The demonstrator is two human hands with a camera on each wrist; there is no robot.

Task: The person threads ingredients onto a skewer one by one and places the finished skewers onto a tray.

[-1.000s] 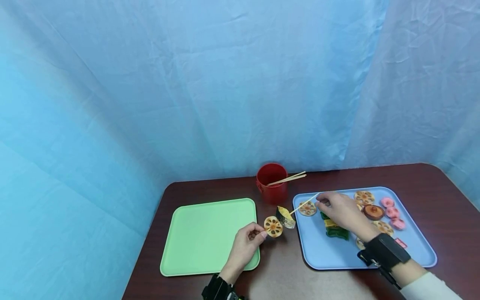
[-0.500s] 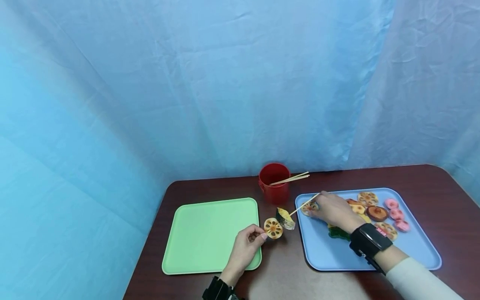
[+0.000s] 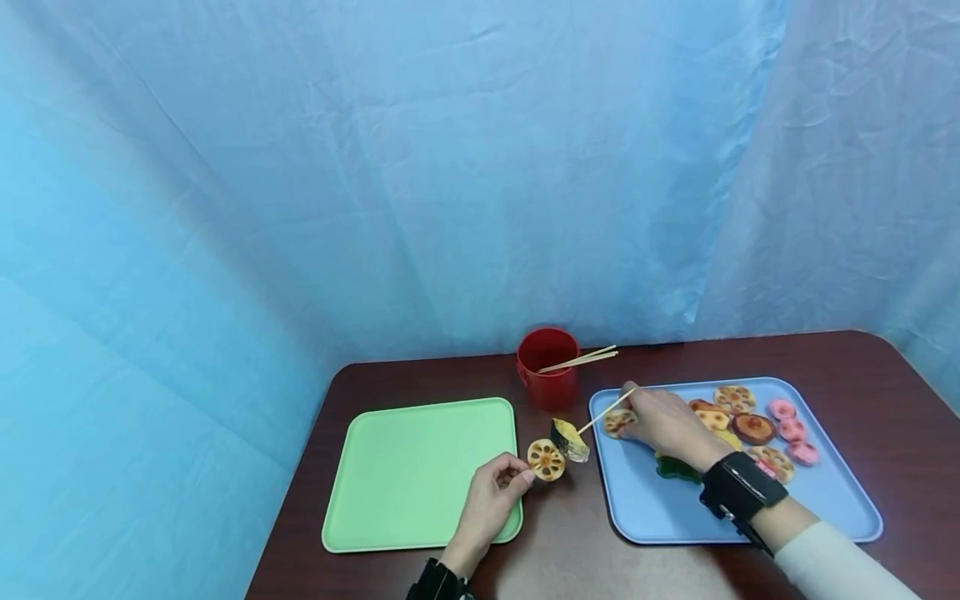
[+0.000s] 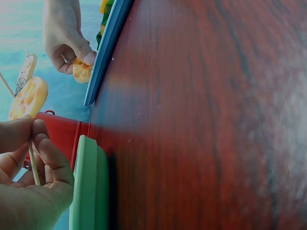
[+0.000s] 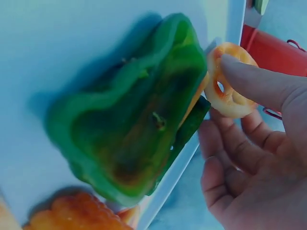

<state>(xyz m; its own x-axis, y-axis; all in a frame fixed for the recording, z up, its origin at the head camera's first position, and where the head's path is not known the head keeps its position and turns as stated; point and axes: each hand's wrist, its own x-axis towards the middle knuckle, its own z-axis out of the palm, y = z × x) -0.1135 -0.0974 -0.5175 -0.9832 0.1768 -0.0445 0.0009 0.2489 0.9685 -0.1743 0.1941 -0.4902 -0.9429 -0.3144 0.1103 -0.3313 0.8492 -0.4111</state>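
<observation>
In the head view my left hand [image 3: 489,500] pinches a bamboo skewer [image 3: 604,411] near its lower end. Threaded on it are a lotus root slice [image 3: 546,460], close to the fingertips, and a pumpkin slice [image 3: 572,442] beyond. The skewer's bare tip points up and right, overlapping my right hand [image 3: 669,427] in this view. That hand is over the left part of the blue tray [image 3: 645,512] and grips another lotus root slice [image 5: 232,106], thumb on its face and fingers behind. Beside it in the right wrist view lies a green pepper piece [image 5: 120,129].
The blue tray also bears a mushroom cap [image 3: 753,428], several lotus root slices [image 3: 735,398] and pink ring-shaped pieces [image 3: 792,430]. A green tray [image 3: 420,475] lies at left. Behind, a red cup [image 3: 547,387] holds several skewers [image 3: 585,359] leaning right.
My right hand has moved left and down from near the skewer's tip to the lotus root slice and taken hold of it. The left hand stays nearly still.
</observation>
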